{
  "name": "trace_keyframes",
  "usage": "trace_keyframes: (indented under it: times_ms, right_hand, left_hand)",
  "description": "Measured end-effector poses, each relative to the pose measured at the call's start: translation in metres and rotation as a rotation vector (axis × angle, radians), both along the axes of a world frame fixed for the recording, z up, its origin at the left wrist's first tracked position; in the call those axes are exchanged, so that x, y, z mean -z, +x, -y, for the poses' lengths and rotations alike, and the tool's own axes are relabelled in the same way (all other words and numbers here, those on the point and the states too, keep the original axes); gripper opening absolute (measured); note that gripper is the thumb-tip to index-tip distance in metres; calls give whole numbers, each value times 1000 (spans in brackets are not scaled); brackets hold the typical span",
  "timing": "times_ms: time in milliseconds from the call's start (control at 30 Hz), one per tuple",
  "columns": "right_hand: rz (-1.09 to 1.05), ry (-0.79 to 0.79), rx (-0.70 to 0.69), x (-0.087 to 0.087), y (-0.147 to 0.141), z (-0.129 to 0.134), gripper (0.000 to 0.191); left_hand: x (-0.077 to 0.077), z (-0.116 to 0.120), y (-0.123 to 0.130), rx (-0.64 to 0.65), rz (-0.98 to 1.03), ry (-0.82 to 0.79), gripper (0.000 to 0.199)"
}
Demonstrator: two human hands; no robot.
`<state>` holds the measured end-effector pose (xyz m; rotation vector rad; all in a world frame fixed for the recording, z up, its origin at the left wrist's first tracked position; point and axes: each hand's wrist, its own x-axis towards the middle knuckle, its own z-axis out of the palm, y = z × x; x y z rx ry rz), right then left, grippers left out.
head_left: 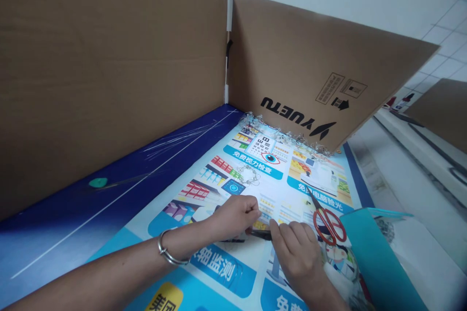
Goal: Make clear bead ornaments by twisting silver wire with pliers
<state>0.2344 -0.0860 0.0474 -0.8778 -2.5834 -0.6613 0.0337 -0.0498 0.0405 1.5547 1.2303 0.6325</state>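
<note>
Dark slim tool (pixel 261 234) is sitting at lower centre; our right hand (pixel 297 252) is clamping it, likely steadying it beside our left hand (pixel 235 216), whose fingers are pressing together, contents hidden. Red-handled scissors (pixel 328 226) are bordering us rightward; printed sheet (pixel 270 189) is stretching toward the cardboard panel (pixel 292 53).

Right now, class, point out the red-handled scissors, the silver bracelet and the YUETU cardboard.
Red-handled scissors (pixel 321 210): head view, near the pivot.
Silver bracelet (pixel 165 253): head view, metal band.
YUETU cardboard (pixel 292 65): head view, brown face.

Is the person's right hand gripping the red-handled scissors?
No, the red-handled scissors lie on the printed sheet beside the right hand, outside its grip.
</note>
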Motion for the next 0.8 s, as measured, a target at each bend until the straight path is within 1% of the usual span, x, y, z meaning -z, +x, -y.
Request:
trace_keyframes:
  times_ms: [167, 267, 400, 500, 800]
  right_hand:
    - [-10, 8, 9, -4, 7, -2, 32]
    - [13, -22, 17, -2, 8, -5, 31]
    - [34, -71, -20, 2, 6, -6, 30]
    - [18, -77, -36, 3, 3, -5, 30]
    - [47, -96, -29, 2, 0, -4, 28]
  left_hand:
    - [0, 0, -1, 26, -1, -19, 24]
    - [0, 1, -1, 56, 3, -45, 24]
    - [-2, 2, -2, 76, 9, -60, 23]
    - [-3, 2, -2, 83, 13, -59, 23]
    - [5, 2, -2, 108, 0, -89, 23]
